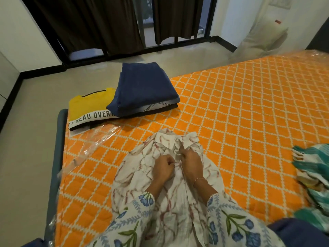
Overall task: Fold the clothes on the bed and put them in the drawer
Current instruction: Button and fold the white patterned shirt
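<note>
A white collared shirt (pixel 165 184) with reddish-brown streaks lies spread on the bed (pixel 240 113), collar away from the person. Both hands sit on its front near the collar: the left hand (pixel 162 166) has its fingers (pixel 170 162) curled and pinching the fabric along the placket, and the right hand (pixel 191 162), just beside it, has its fingers curled round a gather of cloth below the collar. A thin bracelet (pixel 199 179) circles the right wrist, and floral-print sleeves (pixel 229 220) cover both forearms.

The bed wears an orange cover with a white lattice pattern, with clear plastic sheeting (pixel 92 139) crinkled along its left edge. Beyond the fingers and to their left, a folded navy garment (pixel 144 88) tops a small stack, overlapping a folded yellow T-shirt (pixel 90 106) with a white lettered band. Well to the right of the fingers lies a crumpled teal-and-white striped cloth (pixel 313 172).

Past the bed are a pale tiled floor (pixel 32 157), dark brown curtains (pixel 92 22) over a black-framed window, and white walls with black skirting.
</note>
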Available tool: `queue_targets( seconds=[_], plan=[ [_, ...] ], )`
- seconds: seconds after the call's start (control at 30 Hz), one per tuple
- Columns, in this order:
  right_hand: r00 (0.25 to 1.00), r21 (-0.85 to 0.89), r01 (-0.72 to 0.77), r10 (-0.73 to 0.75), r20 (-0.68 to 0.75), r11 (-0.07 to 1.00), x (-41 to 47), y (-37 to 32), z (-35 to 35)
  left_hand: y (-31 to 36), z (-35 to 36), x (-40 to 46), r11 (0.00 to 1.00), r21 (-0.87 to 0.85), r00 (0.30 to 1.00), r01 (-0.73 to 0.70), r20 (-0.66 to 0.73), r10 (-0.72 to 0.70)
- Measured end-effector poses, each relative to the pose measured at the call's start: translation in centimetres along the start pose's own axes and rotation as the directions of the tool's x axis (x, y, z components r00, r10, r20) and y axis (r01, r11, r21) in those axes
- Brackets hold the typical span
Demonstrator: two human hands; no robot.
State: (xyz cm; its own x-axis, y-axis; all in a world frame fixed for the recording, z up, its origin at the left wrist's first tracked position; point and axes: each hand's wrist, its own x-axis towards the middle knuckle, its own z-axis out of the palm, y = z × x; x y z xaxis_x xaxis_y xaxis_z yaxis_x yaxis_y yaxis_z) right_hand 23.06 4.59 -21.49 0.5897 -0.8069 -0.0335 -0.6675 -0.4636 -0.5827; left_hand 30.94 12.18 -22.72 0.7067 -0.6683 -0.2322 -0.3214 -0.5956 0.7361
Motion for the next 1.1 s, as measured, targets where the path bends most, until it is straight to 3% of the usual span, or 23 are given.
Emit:
queue_targets(
  seconds=[0.07,0.2,0.37,0.57,0.7,0.9,1.1],
  plan=[
    [0.996,0.155,-0.071,0.079,-0.044,0.985,-0.5,0.9,-0.2,0.2,0.2,0.1,0.998,0.065,1.000,-0.003,-0.021,0.004],
    [0.996,0.180,-0.056,0.068,-0.057,0.982,0.0,1.7,0.2,1.3,0.6,0.6,0.994,0.108,0.992,-0.031,-0.118,0.044],
    [0.998,0.260,-0.055,0.056,0.003,0.964,0.2,1.8,0.0,0.9,1.4,0.9,0.990,0.135,0.999,-0.035,-0.018,0.038],
    [0.992,0.120,-0.076,0.062,0.112,0.990,0.1,1.8,-0.8,2.2,1.3,0.9,0.990,0.106,0.995,0.096,-0.013,-0.096],
    [0.983,0.001,-0.047,0.046,0.179,0.999,0.1,1.6,-1.5,2.7,0.9,0.4,0.992,-0.100,0.997,0.082,0.012,-0.081],
    [0.994,0.377,-0.112,0.097,0.058,0.920,-0.8,1.3,-2.0,2.9,-1.7,-1.0,0.903,-0.406,0.989,0.142,0.106,-0.107],
    [0.999,0.483,-0.015,0.036,-0.033,0.876,-2.0,0.1,-2.6,4.2,-3.7,-2.3,0.864,-0.484,0.989,0.140,0.117,-0.095]
  ],
)
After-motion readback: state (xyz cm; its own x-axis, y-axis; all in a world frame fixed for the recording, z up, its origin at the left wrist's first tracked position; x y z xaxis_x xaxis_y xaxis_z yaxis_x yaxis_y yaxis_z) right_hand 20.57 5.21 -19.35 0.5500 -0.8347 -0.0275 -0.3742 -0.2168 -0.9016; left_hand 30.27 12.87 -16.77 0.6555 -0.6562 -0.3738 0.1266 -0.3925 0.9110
